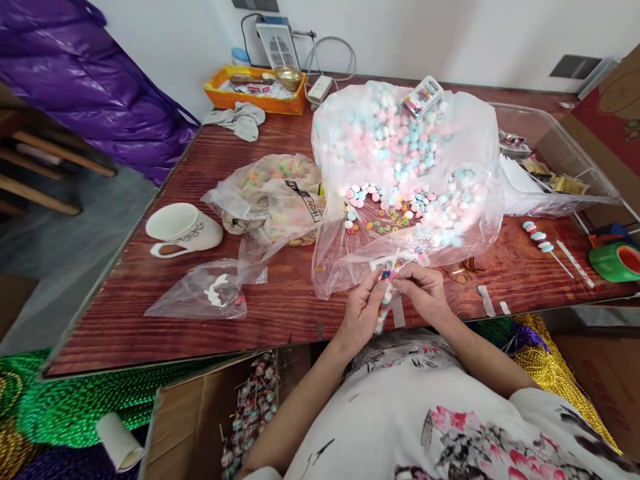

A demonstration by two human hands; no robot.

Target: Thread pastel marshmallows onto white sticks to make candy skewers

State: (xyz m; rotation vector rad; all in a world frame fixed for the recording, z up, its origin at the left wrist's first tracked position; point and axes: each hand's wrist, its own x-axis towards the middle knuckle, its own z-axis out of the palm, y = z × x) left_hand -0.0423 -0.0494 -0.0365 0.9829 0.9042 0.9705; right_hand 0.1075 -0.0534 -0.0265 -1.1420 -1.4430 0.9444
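Observation:
At the table's front edge my left hand [364, 307] pinches a candy skewer [384, 312] in a clear wrapper, its pastel pieces showing below the fingers. My right hand [425, 288] is closed at the wrapper's upper end, where a white stick pokes up; its fingertips meet the left hand's. Just beyond both hands, a big clear bag [410, 153] lies with its mouth toward me, full of pink, blue and white round candies. Small coloured candy rings [387, 225] are scattered inside its mouth. An unwrapped candy skewer [543, 240] lies to the right.
A white mug [184, 230], a small plastic bag [200, 293] and a bag of candy rings [277, 200] occupy the left side. Green tape [615, 262] and a clear bin [555, 200] stand right. An orange tray [255, 100] sits behind. Below, a cardboard box [193, 427] holds wrapped skewers.

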